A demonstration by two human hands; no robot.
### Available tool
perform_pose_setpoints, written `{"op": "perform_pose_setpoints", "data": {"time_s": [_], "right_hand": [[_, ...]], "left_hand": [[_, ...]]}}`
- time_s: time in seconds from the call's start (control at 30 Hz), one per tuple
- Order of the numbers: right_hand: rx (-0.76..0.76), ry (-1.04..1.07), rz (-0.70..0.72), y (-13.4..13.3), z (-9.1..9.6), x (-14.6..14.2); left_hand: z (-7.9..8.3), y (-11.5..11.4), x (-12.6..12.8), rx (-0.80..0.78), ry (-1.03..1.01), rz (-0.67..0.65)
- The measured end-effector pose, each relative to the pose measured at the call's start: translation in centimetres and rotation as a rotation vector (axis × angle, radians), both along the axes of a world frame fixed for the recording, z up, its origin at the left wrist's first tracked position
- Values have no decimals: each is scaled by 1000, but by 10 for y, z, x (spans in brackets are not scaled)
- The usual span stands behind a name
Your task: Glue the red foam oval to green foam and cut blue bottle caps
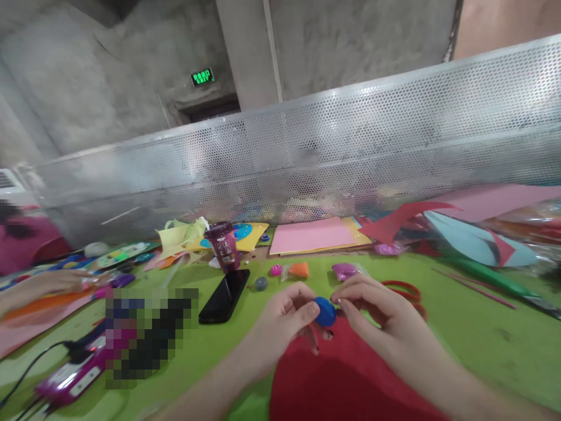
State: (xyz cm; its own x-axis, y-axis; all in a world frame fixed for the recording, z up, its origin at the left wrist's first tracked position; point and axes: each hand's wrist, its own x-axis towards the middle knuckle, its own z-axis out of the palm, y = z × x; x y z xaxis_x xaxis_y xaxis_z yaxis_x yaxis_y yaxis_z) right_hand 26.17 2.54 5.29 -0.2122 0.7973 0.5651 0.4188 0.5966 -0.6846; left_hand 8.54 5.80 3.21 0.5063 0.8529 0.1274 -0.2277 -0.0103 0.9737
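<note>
A small blue lump of clay (pixel 325 311) is pinched between both hands above a red sheet (pixel 333 380) on the green table (pixel 473 327). My left hand (pixel 287 318) grips its left side with thumb and curled fingers. My right hand (pixel 372 307) presses its right side with its fingertips. Just beyond the hands lie a purple clay piece in a clear bag (pixel 345 271), an orange clay piece (pixel 299 269), a small pink ball (pixel 276 270) and a grey ball (pixel 261 283).
A black phone (pixel 224 296) and a dark red cup (pixel 223 245) stand left of centre. Pink and yellow paper sheets (pixel 311 235) lie by the perforated metal wall (pixel 333 152). Red rings (pixel 405 289) are right of my hands. Another person's hand (pixel 39 286) rests at far left.
</note>
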Motion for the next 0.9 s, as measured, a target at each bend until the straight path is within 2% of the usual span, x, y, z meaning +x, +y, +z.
{"op": "perform_pose_setpoints", "data": {"time_s": [0.17, 0.37, 0.57, 0.67, 0.77, 0.9], "right_hand": [[-10, 21, 49, -1, 0, -1], [-54, 1, 45, 2, -3, -1], [-61, -95, 16, 9, 4, 4], [-83, -199, 1, 20, 13, 18], [-72, -457, -18, 29, 17, 39], [78, -735, -173, 38, 2, 66]], "left_hand": [[4, 0, -1, 86, 94, 54], [8, 0, -4, 197, 196, 52], [8, 1, -2, 187, 204, 32], [10, 0, 0, 156, 184, 40], [9, -1, 0, 107, 149, 49], [5, 0, -1, 36, 133, 61]]}}
